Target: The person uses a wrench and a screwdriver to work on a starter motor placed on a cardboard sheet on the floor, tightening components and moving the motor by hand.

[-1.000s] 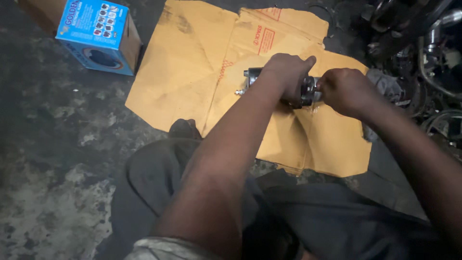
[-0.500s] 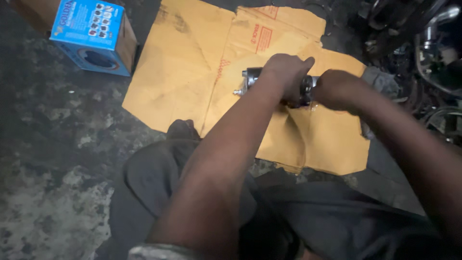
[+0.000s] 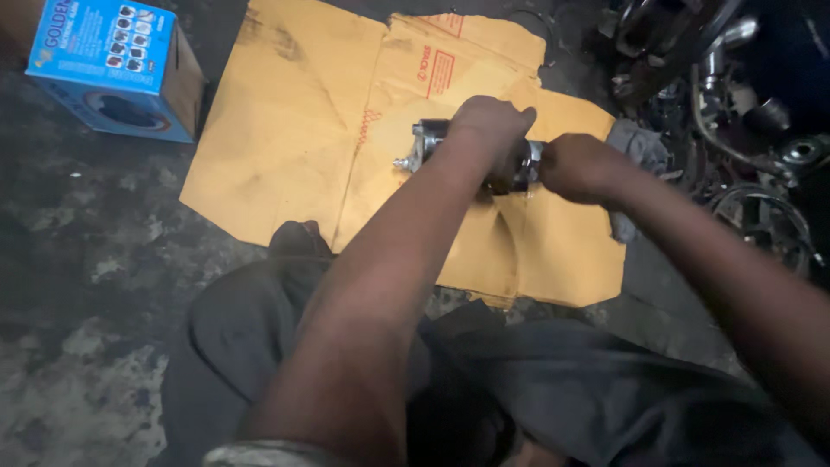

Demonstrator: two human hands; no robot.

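Observation:
A dark metal motor-like part (image 3: 426, 143) with a silver end lies on a flattened brown cardboard sheet (image 3: 285, 138) on the floor. My left hand (image 3: 489, 125) is clamped over the top of its body. My right hand (image 3: 577, 168) grips the part's right end, its fingers closed around it. Most of the part is hidden under both hands; only its left silver end with a small stud shows.
A blue cardboard box (image 3: 112, 69) stands at the top left on the stained concrete floor (image 3: 78, 285). A pile of metal pipes and engine parts (image 3: 735, 104) fills the top right. A grey rag (image 3: 640, 147) lies beside the cardboard. My dark-trousered knees (image 3: 285, 329) are in front.
The view has shifted slightly; both hands stay on the part, with my right hand a little closer against its end.

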